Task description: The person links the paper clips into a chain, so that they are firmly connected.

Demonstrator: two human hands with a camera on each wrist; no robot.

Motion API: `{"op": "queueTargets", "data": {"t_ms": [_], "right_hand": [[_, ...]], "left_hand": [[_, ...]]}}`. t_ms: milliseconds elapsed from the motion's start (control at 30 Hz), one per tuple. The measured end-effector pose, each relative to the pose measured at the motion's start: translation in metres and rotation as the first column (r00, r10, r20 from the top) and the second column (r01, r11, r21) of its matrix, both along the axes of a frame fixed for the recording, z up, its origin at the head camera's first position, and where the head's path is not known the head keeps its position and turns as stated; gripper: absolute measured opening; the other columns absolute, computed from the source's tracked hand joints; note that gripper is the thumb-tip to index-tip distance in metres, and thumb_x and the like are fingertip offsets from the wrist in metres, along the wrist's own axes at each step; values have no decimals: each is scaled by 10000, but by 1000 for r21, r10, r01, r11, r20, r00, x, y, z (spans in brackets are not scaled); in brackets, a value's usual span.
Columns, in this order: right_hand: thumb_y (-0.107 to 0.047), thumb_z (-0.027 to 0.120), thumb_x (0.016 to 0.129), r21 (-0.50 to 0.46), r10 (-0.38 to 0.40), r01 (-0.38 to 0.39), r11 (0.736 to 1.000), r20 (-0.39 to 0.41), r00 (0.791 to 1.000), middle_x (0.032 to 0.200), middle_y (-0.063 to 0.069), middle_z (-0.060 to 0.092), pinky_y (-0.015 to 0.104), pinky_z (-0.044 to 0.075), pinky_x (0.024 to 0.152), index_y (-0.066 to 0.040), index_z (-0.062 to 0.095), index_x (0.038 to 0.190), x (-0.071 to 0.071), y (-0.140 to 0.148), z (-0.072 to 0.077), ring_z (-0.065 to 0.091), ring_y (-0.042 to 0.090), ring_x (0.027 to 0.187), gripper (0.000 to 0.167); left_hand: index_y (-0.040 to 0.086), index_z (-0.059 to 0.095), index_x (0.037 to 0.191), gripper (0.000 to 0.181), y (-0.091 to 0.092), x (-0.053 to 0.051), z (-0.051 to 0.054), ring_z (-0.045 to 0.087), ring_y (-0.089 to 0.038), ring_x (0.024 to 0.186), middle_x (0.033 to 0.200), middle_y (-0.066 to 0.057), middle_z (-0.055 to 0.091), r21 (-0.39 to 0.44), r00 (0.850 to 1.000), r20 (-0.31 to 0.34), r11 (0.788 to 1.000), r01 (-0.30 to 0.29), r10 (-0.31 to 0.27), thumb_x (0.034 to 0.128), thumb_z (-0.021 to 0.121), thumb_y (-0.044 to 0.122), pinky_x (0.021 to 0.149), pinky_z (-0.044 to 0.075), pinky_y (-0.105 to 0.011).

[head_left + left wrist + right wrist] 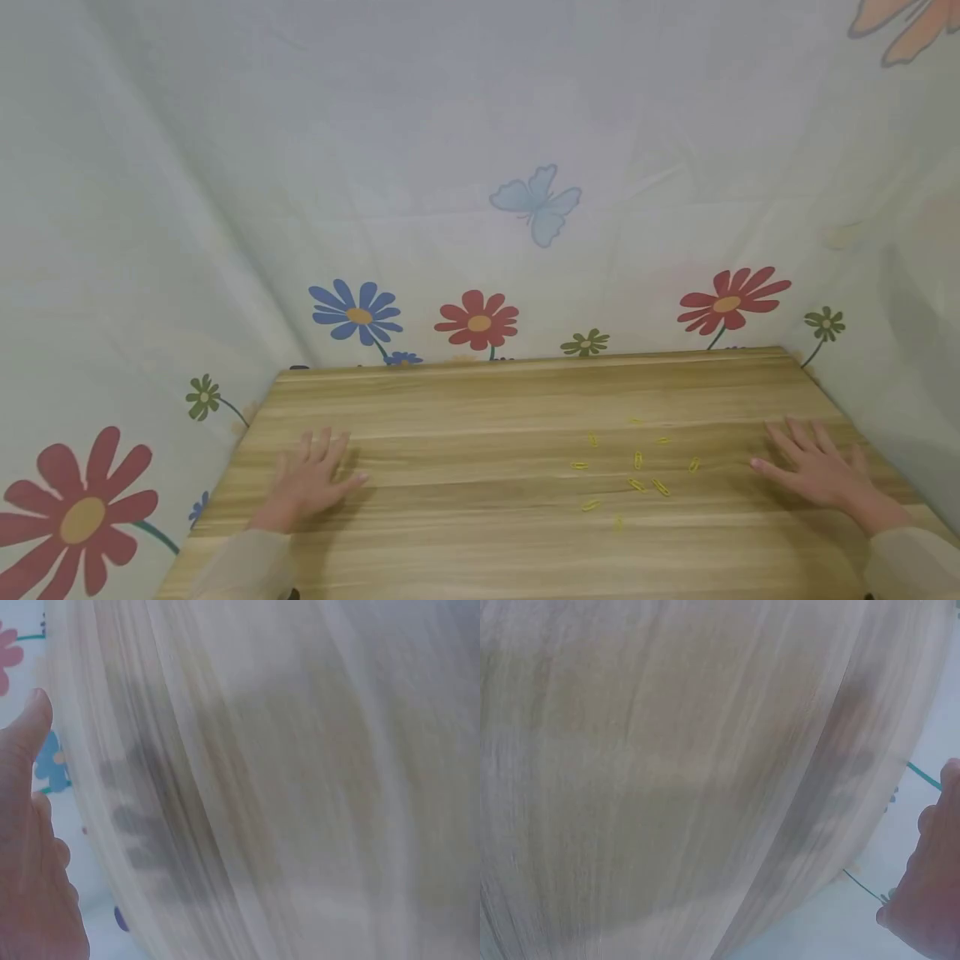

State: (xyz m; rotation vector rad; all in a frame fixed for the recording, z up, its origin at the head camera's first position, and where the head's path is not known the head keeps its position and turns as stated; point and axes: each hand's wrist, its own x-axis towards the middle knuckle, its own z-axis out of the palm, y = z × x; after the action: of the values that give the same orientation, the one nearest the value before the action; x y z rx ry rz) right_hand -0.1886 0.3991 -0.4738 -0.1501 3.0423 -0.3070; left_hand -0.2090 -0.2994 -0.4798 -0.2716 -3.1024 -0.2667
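Note:
Several yellow paper clips (pixel 638 460) lie scattered on the wooden tabletop (pixel 450 533), right of its middle in the head view. Over the table's left side my left hand (pixel 311 479) is spread, its fingers straight and holding nothing. My right hand (pixel 813 471) is spread in the same way over the right side, a little to the right of the clips. The left wrist view has the left hand (pixel 34 840) at its left edge, with a shadow on the wood beside it. At the lower right of the right wrist view, part of the right hand (pixel 934 877) shows.
A pale cloth (pixel 420 125) printed with flowers and butterflies hangs behind the table and at both sides. A red flower (pixel 476 321) and a blue flower (pixel 356 314) appear just above the table's back edge.

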Motion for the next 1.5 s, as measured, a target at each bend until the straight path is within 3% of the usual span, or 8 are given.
{"op": "queueTargets", "data": {"t_ms": [333, 533, 800, 1100, 1333, 1500], "right_hand": [[-582, 392, 844, 4, 26, -26, 1000, -48, 998, 1451, 239, -18, 779, -11, 790, -228, -18, 1422, -1, -12, 8, -87, 522, 1260, 792], [-565, 457, 822, 2, 60, -60, 998, -104, 993, 1443, 253, 58, 768, 50, 816, -224, 13, 1426, -2, -27, 16, -24, 521, 1269, 824], [-479, 571, 792, -33, 119, -128, 991, -198, 973, 1379, 290, 240, 736, 138, 845, -115, 227, 1394, -7, -46, 16, 145, 488, 1263, 782], [-342, 695, 717, -28, 200, -224, 974, -357, 912, 1233, 296, 439, 616, 336, 836, -20, 463, 1230, -10, -68, 15, 423, 475, 1079, 648], [-187, 714, 700, -49, 204, -233, 971, -339, 919, 1132, 216, 542, 554, 409, 798, -52, 535, 1168, -10, -82, 10, 513, 407, 989, 519], [-145, 712, 688, -58, 224, -258, 964, -342, 913, 1101, 190, 565, 527, 438, 775, -67, 560, 1145, -10, -88, 7, 546, 381, 951, 488]], "left_hand": [[122, 284, 1380, 760, 33, -10, 6, 138, -457, 1295, 1436, -199, 201, -55, 998, -16, 996, 65, -66, 810, 439, 600, 960, 38, -674], [148, 296, 1379, 755, 59, -17, 10, 158, -421, 1309, 1434, -179, 234, -37, 990, -47, 990, 135, -137, 794, 478, 589, 977, 70, -653], [185, 317, 1371, 728, 92, -26, 9, 190, -384, 1315, 1432, -149, 267, -25, 970, -82, 973, 229, -230, 787, 498, 580, 982, 147, -625], [170, 360, 1347, 657, 128, -29, 7, 208, -330, 1324, 1424, -105, 304, 0, 956, -77, 959, 284, -283, 816, 491, 536, 1018, 135, -590], [141, 456, 1275, 555, 153, -28, 5, 319, -332, 1271, 1350, -118, 417, 26, 934, -132, 941, 337, -331, 832, 511, 469, 999, 183, -594], [129, 502, 1229, 498, 169, -27, -3, 399, -304, 1213, 1284, -105, 487, 36, 922, -170, 933, 359, -348, 837, 519, 436, 988, 233, -567]]}}
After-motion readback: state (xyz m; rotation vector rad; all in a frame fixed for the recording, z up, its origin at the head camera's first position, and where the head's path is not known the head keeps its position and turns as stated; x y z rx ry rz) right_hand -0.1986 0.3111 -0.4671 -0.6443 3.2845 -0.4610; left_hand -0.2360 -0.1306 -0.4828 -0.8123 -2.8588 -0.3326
